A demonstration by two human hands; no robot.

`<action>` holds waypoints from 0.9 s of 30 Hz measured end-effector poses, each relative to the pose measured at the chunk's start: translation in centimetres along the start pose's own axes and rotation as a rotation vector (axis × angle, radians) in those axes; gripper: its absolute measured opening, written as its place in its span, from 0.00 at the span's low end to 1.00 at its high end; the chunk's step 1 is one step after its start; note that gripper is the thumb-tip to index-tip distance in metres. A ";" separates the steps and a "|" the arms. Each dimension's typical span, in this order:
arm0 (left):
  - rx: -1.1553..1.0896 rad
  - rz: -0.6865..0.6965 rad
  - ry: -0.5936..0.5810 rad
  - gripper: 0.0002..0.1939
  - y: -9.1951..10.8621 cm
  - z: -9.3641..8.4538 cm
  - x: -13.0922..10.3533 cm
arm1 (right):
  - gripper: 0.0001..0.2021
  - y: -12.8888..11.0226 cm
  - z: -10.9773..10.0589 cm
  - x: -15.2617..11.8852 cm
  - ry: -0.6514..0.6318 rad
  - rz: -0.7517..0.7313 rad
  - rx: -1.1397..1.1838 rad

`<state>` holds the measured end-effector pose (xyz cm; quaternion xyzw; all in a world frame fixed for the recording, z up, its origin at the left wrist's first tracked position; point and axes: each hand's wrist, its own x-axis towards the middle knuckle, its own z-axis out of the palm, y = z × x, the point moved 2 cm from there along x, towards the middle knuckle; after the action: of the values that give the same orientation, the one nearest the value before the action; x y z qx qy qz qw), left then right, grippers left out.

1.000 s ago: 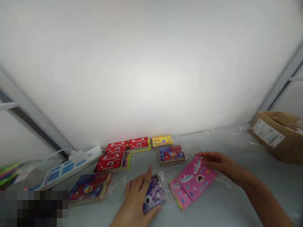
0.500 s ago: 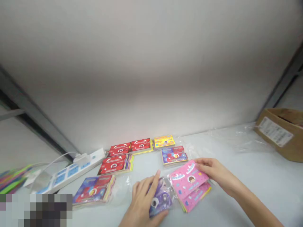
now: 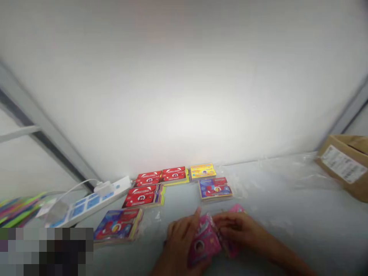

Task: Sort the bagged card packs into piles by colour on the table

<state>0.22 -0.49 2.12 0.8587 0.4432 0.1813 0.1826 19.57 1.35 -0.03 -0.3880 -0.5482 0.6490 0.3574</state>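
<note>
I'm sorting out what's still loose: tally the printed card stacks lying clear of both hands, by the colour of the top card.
Red stacks: 3
Yellow stack: 1
Blue-and-red stacks: 2
Total: 6

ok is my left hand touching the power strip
Apart: in the head view, the left hand sits right of the power strip, with a blue-and-red stack and bare tabletop between.
</note>
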 end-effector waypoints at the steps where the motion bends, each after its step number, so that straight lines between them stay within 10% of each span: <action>1: -0.001 0.014 0.007 0.51 0.1 0.0 0.0 | 0.15 -0.2 0.1 -0.2 -0.047 -0.024 -0.041; 8: -0.044 -0.028 0.076 0.46 -0.1 -0.7 -0.1 | 0.17 -0.6 -1.7 -0.7 0.083 -0.015 -0.261; 16: -0.161 -0.119 0.215 0.41 -1.4 -1.0 -0.2 | 0.10 -2.3 -1.6 -1.4 -0.076 -0.118 -0.177; 27: -0.407 -0.207 0.014 0.37 -0.2 -1.4 0.0 | 0.08 -2.2 -0.8 -0.6 0.269 -0.275 -0.256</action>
<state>-0.56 -0.14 3.28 0.7528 0.4846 0.2531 0.3666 20.66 1.51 2.17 -0.4348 -0.6214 0.4615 0.4603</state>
